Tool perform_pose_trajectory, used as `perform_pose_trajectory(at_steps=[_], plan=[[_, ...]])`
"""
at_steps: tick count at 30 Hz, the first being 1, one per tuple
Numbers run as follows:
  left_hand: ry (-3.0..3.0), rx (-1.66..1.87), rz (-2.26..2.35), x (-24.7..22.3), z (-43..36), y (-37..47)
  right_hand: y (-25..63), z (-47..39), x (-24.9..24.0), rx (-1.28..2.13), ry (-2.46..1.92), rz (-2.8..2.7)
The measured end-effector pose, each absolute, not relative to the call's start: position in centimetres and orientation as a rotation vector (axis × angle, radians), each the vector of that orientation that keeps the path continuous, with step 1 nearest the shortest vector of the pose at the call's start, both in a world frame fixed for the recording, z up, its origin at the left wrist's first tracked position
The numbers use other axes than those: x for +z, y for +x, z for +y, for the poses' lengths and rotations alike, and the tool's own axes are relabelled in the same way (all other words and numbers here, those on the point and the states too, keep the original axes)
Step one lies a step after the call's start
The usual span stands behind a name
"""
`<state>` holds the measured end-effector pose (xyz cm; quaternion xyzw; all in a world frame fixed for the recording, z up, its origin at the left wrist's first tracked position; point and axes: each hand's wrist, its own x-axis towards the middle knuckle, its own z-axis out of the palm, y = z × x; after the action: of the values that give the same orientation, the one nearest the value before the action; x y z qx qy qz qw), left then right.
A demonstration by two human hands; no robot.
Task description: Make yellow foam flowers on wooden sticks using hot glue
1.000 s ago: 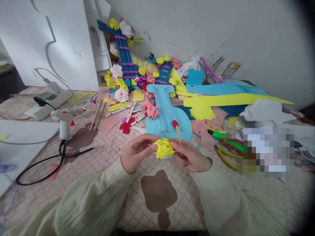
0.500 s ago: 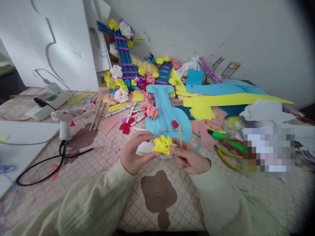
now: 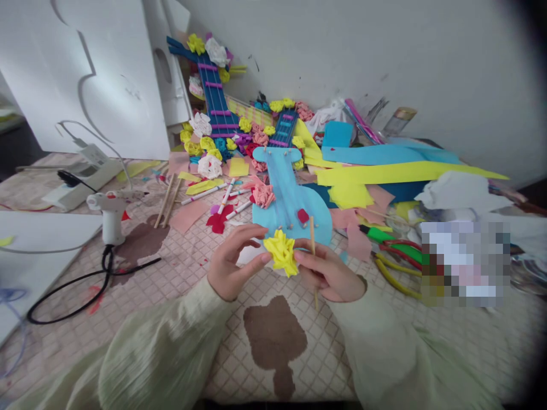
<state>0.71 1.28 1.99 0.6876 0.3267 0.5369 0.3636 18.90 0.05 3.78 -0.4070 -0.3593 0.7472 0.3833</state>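
Note:
Between my two hands is a crumpled yellow paper flower (image 3: 281, 254), its petals spread towards me. My right hand (image 3: 331, 270) pinches its right edge with thumb and fingertips. The same hand also holds a thin wooden stick (image 3: 313, 236), upright between its fingers. On the other side, my left hand (image 3: 235, 261) curves round the flower, thumb and fingertips at its left edge. Just behind lies a light blue guitar-shaped cutout (image 3: 314, 208) with strings and a small red piece (image 3: 303, 216). A pink paper flower (image 3: 261, 195) rests against its left side.
A white hot glue gun (image 3: 113, 222) stands at left by a power strip (image 3: 81, 182). White markers (image 3: 226, 196) and wooden sticks (image 3: 167, 199) lie near paper scraps. Yellow-handled pliers (image 3: 395, 279) are at right. Decorated blue guitar pieces (image 3: 216, 94) lean at the back.
The yellow flower has turned so its open petals face me more. My left thumb has drawn back slightly to its left edge. My right hand has hardly moved.

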Motion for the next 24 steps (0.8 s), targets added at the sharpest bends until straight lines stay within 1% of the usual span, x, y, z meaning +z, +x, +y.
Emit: perform_pose_trajectory(at_steps=[7, 11, 15, 24], plan=[[2.006, 1.355, 0.924, 1.91, 1.15, 0.56, 18.76, -0.01, 3.49, 1.933, -1.057, -0.89], [1.975, 1.305, 0.876, 2.0, 1.26, 0.55, 18.72, -0.03, 3.59, 1.942, -1.065, -0.889], [1.928, 1.34, 0.849, 1.85, 1.4, 0.41, 18.6, -0.1, 3.63, 1.903, -1.074, -0.859], [2.221, 1.324, 0.927, 2.52, 1.39, 0.17, 18.55, -0.18, 3.52, 1.929, -1.07, -0.888]])
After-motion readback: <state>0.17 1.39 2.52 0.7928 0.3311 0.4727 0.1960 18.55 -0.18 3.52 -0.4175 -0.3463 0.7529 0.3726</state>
